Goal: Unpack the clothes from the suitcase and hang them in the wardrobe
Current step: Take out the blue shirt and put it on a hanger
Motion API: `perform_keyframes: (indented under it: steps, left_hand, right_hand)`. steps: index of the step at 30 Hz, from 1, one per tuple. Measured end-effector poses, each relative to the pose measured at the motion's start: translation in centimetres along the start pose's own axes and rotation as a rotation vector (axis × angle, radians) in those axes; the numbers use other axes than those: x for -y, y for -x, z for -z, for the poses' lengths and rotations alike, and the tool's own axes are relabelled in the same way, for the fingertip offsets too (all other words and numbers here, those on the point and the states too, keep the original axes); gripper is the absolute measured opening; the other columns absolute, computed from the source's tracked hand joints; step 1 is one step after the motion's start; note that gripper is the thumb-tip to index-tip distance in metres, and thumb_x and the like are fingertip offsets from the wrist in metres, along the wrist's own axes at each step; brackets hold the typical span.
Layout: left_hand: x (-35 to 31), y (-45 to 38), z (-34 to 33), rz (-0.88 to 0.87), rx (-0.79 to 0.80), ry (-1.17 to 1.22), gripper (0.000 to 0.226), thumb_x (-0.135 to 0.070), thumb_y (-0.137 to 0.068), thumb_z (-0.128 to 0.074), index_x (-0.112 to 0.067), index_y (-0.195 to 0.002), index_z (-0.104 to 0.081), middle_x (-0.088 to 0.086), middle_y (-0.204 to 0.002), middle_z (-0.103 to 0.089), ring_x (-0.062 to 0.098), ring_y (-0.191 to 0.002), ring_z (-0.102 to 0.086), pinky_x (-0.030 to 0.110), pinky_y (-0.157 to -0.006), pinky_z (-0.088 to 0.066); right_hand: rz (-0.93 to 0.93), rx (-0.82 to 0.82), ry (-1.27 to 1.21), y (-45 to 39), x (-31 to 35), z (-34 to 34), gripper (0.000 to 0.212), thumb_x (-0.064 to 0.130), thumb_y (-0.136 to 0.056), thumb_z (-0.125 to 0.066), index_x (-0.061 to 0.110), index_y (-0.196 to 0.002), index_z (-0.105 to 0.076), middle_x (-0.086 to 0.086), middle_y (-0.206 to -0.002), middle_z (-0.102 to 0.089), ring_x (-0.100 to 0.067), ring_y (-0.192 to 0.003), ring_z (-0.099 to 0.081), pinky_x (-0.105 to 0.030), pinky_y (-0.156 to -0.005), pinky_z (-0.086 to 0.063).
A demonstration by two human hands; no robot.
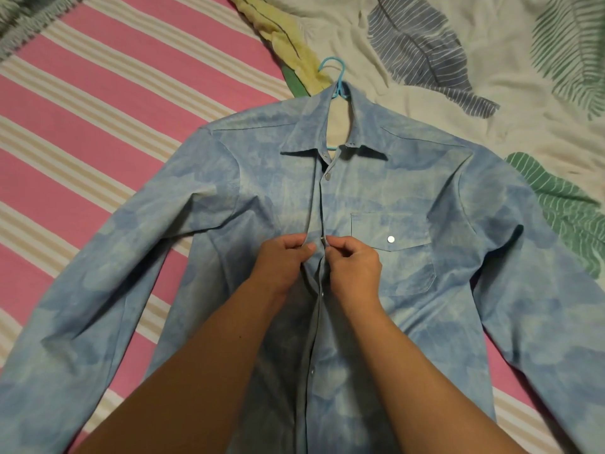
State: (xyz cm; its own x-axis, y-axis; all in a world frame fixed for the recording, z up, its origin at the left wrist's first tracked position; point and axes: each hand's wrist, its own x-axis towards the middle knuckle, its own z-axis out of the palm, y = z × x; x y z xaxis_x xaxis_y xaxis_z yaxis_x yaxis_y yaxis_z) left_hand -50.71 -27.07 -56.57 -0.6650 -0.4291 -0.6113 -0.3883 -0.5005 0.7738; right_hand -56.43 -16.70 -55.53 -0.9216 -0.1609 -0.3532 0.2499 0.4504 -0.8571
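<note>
A light blue mottled long-sleeved shirt (pixel 386 191) lies flat on the bed, front up, sleeves spread to both sides. A light blue plastic hanger (pixel 339 78) is inside it, its hook sticking out past the collar. My left hand (pixel 283 263) pinches the left edge of the shirt's front opening at chest height. My right hand (pixel 355 267) pinches the right edge beside it, at a metal snap. Both sets of fingers are curled on the fabric. A snap near the collar is fastened. The suitcase and wardrobe are out of view.
The bed carries a pink, white and beige striped sheet (pixel 98 119) on the left and a white blanket with grey and green leaf prints (pixel 491 60) at the back right. A yellow-green cloth (pixel 288 40) lies behind the hanger hook.
</note>
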Motion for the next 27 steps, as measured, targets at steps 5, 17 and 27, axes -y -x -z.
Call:
perform_keyframes:
  steps: [5, 17, 27]
  left_hand:
    - [-0.1, -0.1, 0.0, 0.013, -0.005, -0.037, 0.016, -0.003, -0.094, -0.064, -0.003, -0.106, -0.074, 0.013, -0.097, -0.077, 0.027, -0.096, -0.074, 0.036, -0.088, -0.059]
    - [-0.2, -0.1, 0.7, -0.061, 0.086, -0.398, 0.016, -0.004, -0.096, -0.062, -0.001, -0.103, -0.076, 0.009, -0.097, -0.075, 0.019, -0.095, -0.068, 0.032, -0.090, -0.052]
    - [-8.3, -6.5, -2.3, -0.119, -0.109, -0.475, 0.012, -0.026, -0.086, -0.060, -0.015, -0.083, -0.061, 0.010, -0.078, -0.065, 0.029, -0.073, -0.063, 0.030, -0.066, -0.054]
  right_hand:
    - [0.084, -0.026, 0.078, 0.4, -0.6, -0.4, 0.016, 0.009, -0.090, -0.070, 0.016, -0.101, -0.079, 0.001, -0.099, -0.075, -0.011, -0.095, -0.068, -0.024, -0.091, -0.053]
    - [0.483, 0.174, 0.679, -0.2, -0.4, 0.3, 0.021, 0.019, -0.086, -0.056, 0.010, -0.068, -0.062, -0.005, -0.069, -0.053, -0.021, -0.064, -0.047, -0.019, -0.052, -0.027]
    - [-0.030, 0.065, 0.454, -9.7, 9.3, -2.4, 0.055, 0.043, -0.082, -0.070, 0.010, -0.123, -0.053, -0.012, -0.123, -0.059, -0.033, -0.113, -0.057, -0.034, -0.084, -0.046]
